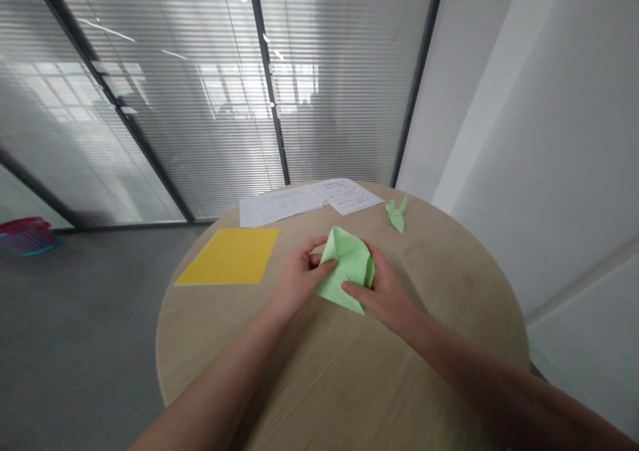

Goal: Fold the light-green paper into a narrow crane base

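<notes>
A partly folded sheet of light green paper [348,265] is held just above the round wooden table [319,371], near its middle. My left hand [299,278] pinches its left edge, thumb on top and fingers curled behind. My right hand [384,291] grips the right side, with the thumb pressed on the lower flap. One corner of the paper points down toward me, and the top is puffed open.
A yellow square sheet [229,257] lies flat at the left. Two white printed pages [309,201] lie at the far edge. A small folded green paper figure [397,215] stands at the far right. Glass walls with blinds stand behind; a pink basket [24,235] sits on the floor, left.
</notes>
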The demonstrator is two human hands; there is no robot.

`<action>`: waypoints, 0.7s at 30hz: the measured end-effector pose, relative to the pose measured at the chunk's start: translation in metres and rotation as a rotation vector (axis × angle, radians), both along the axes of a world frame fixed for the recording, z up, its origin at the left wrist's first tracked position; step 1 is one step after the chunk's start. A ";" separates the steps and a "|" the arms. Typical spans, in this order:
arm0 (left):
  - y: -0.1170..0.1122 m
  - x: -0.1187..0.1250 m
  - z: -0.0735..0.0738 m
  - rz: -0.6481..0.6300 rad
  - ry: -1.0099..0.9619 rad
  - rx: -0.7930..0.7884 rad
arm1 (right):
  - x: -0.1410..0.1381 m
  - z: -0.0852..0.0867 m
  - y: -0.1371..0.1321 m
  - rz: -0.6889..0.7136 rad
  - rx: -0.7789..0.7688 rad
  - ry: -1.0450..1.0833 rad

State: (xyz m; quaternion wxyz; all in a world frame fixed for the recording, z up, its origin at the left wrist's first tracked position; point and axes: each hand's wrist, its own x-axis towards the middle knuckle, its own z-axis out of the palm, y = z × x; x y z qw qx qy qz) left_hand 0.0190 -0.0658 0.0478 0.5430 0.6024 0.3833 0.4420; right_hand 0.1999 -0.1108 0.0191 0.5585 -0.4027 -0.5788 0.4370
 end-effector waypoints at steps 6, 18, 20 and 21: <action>-0.001 -0.003 0.006 -0.045 -0.035 -0.036 | 0.009 -0.002 0.005 0.135 -0.068 0.326; -0.001 -0.004 0.008 -0.098 0.062 0.020 | 0.013 -0.001 0.010 0.123 -0.060 0.145; -0.001 -0.004 0.007 -0.112 0.099 0.036 | 0.013 -0.001 0.010 0.121 -0.072 0.137; -0.002 -0.004 0.006 -0.120 0.114 0.035 | 0.013 -0.001 0.011 0.122 -0.086 0.136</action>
